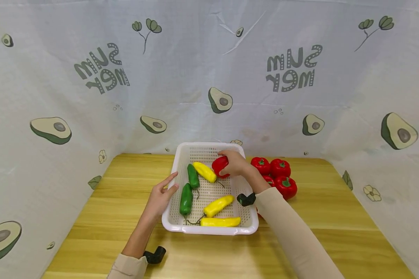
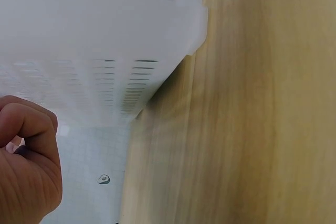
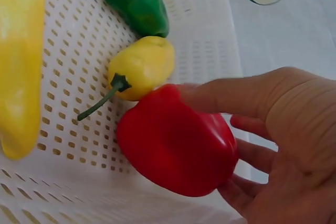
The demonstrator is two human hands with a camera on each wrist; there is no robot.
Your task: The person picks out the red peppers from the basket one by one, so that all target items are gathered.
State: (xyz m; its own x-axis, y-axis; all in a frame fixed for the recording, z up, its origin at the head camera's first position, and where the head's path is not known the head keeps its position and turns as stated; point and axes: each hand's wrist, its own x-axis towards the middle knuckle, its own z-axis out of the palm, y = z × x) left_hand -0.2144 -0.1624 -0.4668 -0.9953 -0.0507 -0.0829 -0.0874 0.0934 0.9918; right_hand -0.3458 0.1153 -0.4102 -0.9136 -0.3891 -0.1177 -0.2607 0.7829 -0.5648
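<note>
A red bell pepper [image 1: 219,166] is held by my right hand [image 1: 235,164] inside the white plastic basket [image 1: 209,230], near its far right corner. In the right wrist view, thumb and fingers grip the glossy pepper [image 3: 178,150] from the side, right beside a yellow pepper [image 3: 140,66]. My left hand [image 1: 159,198] holds the basket's left rim, its thumb over the edge; the left wrist view shows a bent finger against the slotted wall [image 2: 105,85]. Two long green peppers [image 1: 186,199] and several yellow ones [image 1: 219,205] lie on the basket's perforated floor.
Several more red bell peppers [image 1: 285,187] are grouped on the wooden table [image 1: 108,217] just right of the basket, partly behind my right forearm. A pale curtain [image 1: 188,69] with avocado prints encloses the table at the back and sides. Dark wrist mounts [image 1: 155,255] stick out at both sleeves.
</note>
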